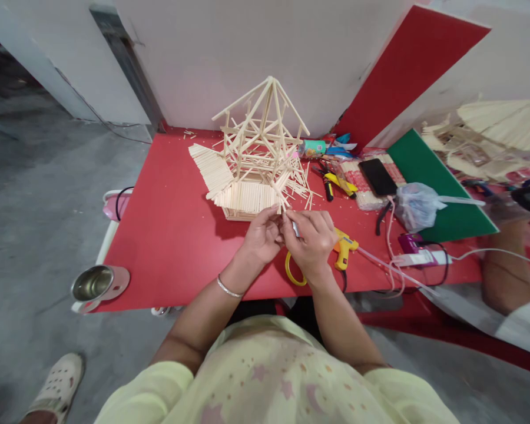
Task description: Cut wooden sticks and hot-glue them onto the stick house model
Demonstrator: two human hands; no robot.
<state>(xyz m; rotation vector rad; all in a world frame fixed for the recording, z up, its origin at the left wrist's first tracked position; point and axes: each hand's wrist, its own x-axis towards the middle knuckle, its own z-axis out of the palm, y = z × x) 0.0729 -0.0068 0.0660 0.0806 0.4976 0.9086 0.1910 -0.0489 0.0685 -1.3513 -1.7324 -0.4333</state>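
Observation:
On the red table (pixel 159 235) stands a pavilion-like model (pixel 251 197) built of thin wooden sticks, with an open pointed frame on top and slatted panels low down. At its near right corner, my left hand (pixel 262 237) has its thumb and fingertips pinched together at a wooden stick (pixel 280 208). My right hand (pixel 312 238) is closed beside it, fingertips almost touching the left ones. A small silvery piece (pixel 295 228) shows between the right fingers; its kind is unclear. Whatever else the right fingertips grip is hidden. Loose sticks (pixel 298 185) lie behind the hands.
Right of my hands lie a yellow glue gun (pixel 345 247) and a yellow ring (pixel 288 271). Beyond are pliers (pixel 328 189), a phone (pixel 377 176), a plastic bag (pixel 417 206) and a green board (pixel 468 215). A metal cup (pixel 121 280) stands front left. Another person's arm (pixel 506 265) is at right.

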